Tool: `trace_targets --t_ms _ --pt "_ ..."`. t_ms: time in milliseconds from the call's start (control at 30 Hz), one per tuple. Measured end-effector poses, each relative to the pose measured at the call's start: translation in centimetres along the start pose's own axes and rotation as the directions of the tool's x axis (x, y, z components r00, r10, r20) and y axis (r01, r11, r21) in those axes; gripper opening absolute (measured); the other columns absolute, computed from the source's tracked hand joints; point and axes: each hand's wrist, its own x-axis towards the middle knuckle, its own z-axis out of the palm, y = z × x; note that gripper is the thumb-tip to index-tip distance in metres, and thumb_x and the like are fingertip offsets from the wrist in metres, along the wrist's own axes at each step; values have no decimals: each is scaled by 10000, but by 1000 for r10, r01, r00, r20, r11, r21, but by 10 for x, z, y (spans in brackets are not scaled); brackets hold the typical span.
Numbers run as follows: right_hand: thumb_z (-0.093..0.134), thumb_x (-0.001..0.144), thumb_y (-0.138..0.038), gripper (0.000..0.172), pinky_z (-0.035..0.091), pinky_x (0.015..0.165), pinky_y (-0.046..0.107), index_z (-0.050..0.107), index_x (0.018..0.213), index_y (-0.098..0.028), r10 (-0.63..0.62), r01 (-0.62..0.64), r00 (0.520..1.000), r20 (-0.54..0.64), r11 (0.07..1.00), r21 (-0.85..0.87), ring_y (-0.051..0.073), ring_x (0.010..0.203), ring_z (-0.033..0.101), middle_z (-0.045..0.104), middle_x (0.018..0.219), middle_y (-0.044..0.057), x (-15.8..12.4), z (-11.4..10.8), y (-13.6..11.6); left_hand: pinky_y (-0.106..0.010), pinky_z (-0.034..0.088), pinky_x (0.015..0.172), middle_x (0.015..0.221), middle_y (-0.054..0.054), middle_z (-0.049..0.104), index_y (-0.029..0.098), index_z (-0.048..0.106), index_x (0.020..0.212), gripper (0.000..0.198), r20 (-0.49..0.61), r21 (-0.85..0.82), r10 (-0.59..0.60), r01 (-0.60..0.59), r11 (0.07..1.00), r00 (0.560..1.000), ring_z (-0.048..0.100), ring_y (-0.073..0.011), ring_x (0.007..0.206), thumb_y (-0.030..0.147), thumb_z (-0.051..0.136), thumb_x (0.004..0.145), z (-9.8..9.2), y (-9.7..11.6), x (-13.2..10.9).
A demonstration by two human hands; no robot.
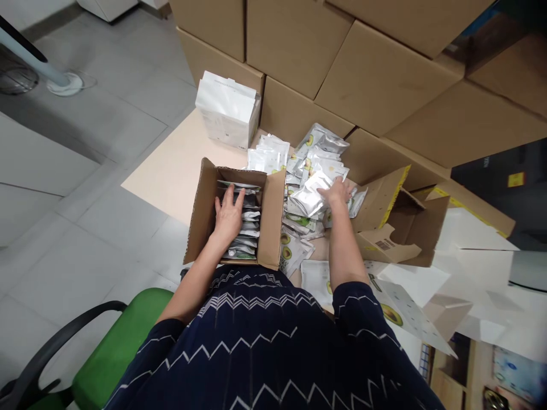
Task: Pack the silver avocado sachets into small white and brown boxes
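Observation:
My left hand (pixel 229 216) reaches into an open cardboard box (pixel 272 228), fingers spread and resting against foil sachets (pixel 248 233) that stand on edge in a row. To the right of the box lies a loose heap of white and silver sachets (pixel 299 165), several printed with avocado pictures. My right hand (pixel 336 193) is at the right side of this heap, its thumb and fingers closed at the edge of a plain silver sachet (pixel 311 195). The fingertips are partly hidden.
A white carton (pixel 226 111) stands at the table's far side. Stacked brown boxes (pixel 294 45) form a wall behind the heap. An open brown box with yellow tape (pixel 421 228) lies at right, near printed white card (pixel 405 307). A green chair (pixel 123 341) is at lower left.

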Motion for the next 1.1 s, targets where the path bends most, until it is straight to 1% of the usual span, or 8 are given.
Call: trace_targets --t_ms 167,333,500,633,767,867,967,1100 --pt "726 732 -388 377 444 888 363 638 1002 -140 -144 139 988 56 987 81 246 954 586 659 964 92 -8 -11 4 -652 270 1199 1649 -208 258 156 361 1560 720 -38 -12 9 -9 1000 999 311 -341 1508 -5 374 858 3 -2 1" --pt "627 742 -282 153 404 665 265 504 694 -204 -219 181 971 94 935 303 147 692 490 508 664 -35 -25 -19 3 -654 298 1182 1648 -234 237 143 358 1556 693 -71 -28 11 -13 1000 997 346 -368 1485 19 399 875 4 -3 2" --pt "538 832 -299 121 422 644 262 488 753 -222 -411 433 898 -158 757 489 141 675 482 485 671 -41 -67 -60 -3 -616 359 1161 1685 -222 102 128 252 1596 751 -110 -72 1 -9 997 994 336 -394 1480 29 425 872 2 -3 2" --pt "494 946 -448 244 506 705 332 600 944 -227 -410 585 808 -422 644 493 184 772 590 602 801 13 -116 -115 -10 -607 363 1156 1663 -226 203 115 246 1595 743 -84 -44 14 -18 999 996 363 -384 1466 28 400 873 1 -3 3" --pt "503 980 -485 299 551 726 345 651 1144 -283 -457 726 677 -577 544 421 186 809 657 689 879 20 -153 -144 -25 -607 342 1166 1618 -245 299 107 372 1540 653 -38 4 22 -22 1000 999 380 -377 1461 48 389 890 0 -1 2" --pt "480 1012 -389 302 570 733 297 654 1235 -282 -655 878 478 -585 344 332 155 814 692 739 934 9 -166 -139 -49 -595 347 1164 1597 -249 329 117 406 1521 618 -29 31 25 -24 999 999 388 -367 1461 64 385 906 -1 0 0" --pt "369 1035 -236 375 559 891 298 631 1303 -246 -852 953 261 -454 152 263 148 1041 692 735 1161 25 -172 -126 -82 -596 339 1169 1582 -249 357 116 424 1512 601 -19 35 22 -21 999 1000 386 -364 1465 78 386 913 0 0 -1" --pt "333 1010 -131 420 502 952 307 611 1302 -248 -970 964 221 -103 201 173 157 1159 636 693 1277 36 -174 -107 -127 -607 333 1169 1588 -243 356 117 437 1504 583 -11 35 13 -12 999 1000 387 -360 1463 95 377 925 2 0 -2"
